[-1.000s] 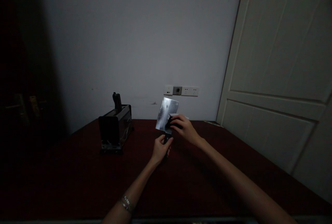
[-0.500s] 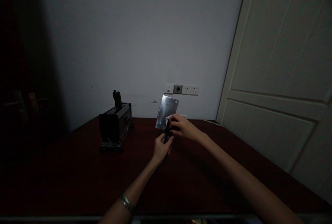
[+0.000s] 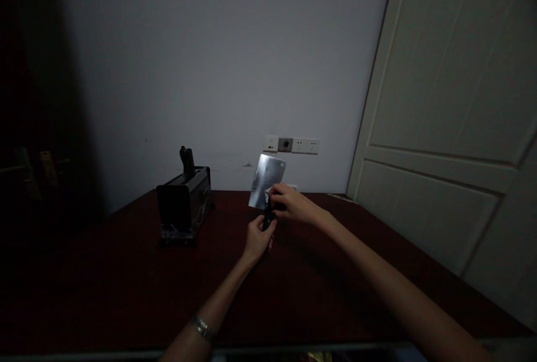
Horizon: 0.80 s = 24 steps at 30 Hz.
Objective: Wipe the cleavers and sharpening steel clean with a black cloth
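Note:
My left hand [image 3: 259, 237] is closed round the dark handle of a cleaver [image 3: 265, 181], holding its broad shiny blade upright over the dark red table [image 3: 126, 283]. My right hand [image 3: 290, 205] is closed against the lower right part of the blade, fingers pinched on something small that I cannot make out; a bit of white shows behind the hand. A bracelet circles my left wrist.
A dark knife block [image 3: 183, 205] with a black handle sticking out of its top stands on the table to the left. Wall sockets [image 3: 292, 144] sit on the grey wall behind. A pale panelled door [image 3: 453, 127] fills the right side.
The cleaver blade has tilted and dropped a little, and my right hand has slid from the blade's face down toward its lower edge near the handle. The view shifted slightly.

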Tool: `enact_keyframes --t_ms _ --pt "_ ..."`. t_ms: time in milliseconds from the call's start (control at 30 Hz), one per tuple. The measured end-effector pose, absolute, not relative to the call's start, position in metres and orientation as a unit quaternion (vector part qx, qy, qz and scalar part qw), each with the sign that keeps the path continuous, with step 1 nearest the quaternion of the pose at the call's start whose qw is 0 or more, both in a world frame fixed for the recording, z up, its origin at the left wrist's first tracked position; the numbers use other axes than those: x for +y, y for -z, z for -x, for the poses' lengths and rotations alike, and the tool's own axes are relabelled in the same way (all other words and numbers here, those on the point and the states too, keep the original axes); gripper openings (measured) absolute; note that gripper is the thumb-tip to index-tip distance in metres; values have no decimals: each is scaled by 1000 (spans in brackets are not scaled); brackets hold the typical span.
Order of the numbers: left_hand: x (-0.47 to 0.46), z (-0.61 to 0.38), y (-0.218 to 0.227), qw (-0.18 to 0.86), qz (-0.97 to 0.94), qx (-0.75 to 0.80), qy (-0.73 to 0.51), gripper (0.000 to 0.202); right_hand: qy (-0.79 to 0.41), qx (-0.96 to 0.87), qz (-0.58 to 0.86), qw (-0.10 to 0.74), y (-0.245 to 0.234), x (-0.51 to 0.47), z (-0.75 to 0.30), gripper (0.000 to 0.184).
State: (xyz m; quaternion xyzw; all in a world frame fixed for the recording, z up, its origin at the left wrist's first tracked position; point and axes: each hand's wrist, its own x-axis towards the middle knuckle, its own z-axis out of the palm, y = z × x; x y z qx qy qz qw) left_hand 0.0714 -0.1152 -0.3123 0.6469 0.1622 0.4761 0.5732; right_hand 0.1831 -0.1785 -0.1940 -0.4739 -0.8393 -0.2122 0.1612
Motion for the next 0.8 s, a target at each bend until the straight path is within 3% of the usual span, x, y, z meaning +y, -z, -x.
enact_keyframes --t_ms 167,400,567,633,800 --pt "-116 -72 313 536 -658 168 -502 27 284 -797 506 168 204 -176 -172 12" --pt "-114 -72 313 533 -668 173 -490 22 215 -837 471 177 198 -180 -178 9" --pt "-111 -72 314 538 -670 168 -484 24 255 -805 494 207 210 -175 -173 8" --pt "-111 -71 312 550 -665 160 -480 28 247 -794 492 256 218 -174 -173 8" --pt "-110 -70 306 584 -650 161 -458 36 207 -692 497 481 232 -179 -198 4"
